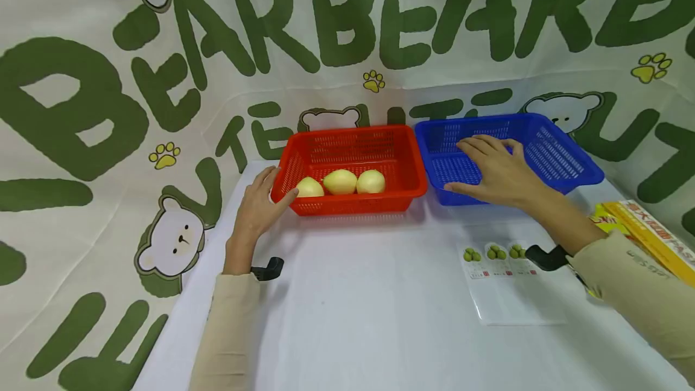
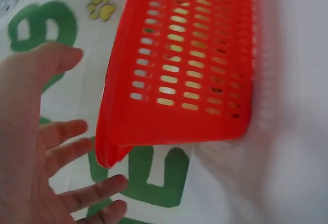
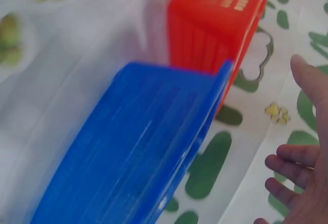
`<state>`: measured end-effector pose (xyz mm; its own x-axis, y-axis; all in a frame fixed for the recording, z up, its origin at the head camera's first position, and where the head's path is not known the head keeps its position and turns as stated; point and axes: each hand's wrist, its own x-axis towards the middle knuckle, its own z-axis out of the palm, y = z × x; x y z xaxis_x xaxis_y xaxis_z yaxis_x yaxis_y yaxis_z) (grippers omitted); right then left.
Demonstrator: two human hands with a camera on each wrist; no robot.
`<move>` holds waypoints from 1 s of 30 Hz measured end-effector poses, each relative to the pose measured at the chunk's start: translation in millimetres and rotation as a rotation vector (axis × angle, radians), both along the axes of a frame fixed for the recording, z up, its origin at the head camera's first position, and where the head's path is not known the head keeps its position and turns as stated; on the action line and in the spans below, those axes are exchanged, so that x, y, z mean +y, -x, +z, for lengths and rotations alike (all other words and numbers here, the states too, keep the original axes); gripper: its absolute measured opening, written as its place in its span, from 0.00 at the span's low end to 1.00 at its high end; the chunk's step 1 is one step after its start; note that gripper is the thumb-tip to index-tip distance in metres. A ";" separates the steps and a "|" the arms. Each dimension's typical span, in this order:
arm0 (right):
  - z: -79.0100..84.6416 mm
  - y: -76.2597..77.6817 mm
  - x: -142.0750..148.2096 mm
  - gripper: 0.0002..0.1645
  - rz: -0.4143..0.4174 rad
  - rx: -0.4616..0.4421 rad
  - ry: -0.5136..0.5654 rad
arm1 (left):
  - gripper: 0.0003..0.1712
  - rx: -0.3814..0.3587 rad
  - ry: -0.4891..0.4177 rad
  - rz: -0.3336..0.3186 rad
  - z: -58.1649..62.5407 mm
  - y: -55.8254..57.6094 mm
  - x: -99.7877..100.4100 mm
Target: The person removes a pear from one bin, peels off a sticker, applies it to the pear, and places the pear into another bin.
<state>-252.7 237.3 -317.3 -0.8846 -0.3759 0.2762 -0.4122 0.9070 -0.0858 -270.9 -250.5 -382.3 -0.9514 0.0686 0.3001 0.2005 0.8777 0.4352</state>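
A red plastic basket (image 1: 353,204) stands at the back of the white table, holding three pale yellow fruits (image 1: 340,181) whose exact kind I cannot tell. My left hand (image 1: 257,207) is at its left end, thumb and fingers spread. In the left wrist view the fingers (image 2: 69,155) are beside the rim with nothing gripped; whether any touches is unclear. Right of it is a blue basket (image 1: 461,198) with no fruit visible inside. Over this one hovers my right hand (image 1: 502,174), fingers extended and thumb apart, holding nothing.
A clear plastic sheet or bag (image 1: 516,303) printed with green fruit lies front right. Beside my right forearm is a yellow-orange box (image 1: 651,240). Behind the baskets hangs cloth (image 1: 336,92) printed with green letters and bears.
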 end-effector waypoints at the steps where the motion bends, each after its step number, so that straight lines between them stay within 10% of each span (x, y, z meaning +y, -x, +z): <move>1: -1.3 4.2 -7.8 0.58 0.008 -0.009 0.010 | 0.46 -0.013 -0.019 -0.001 -3.4 1.7 -1.1; 30: -45.0 98.7 -150.7 0.51 0.078 -0.258 -0.044 | 0.51 -0.157 -0.062 -0.084 -6.1 6.5 -14.2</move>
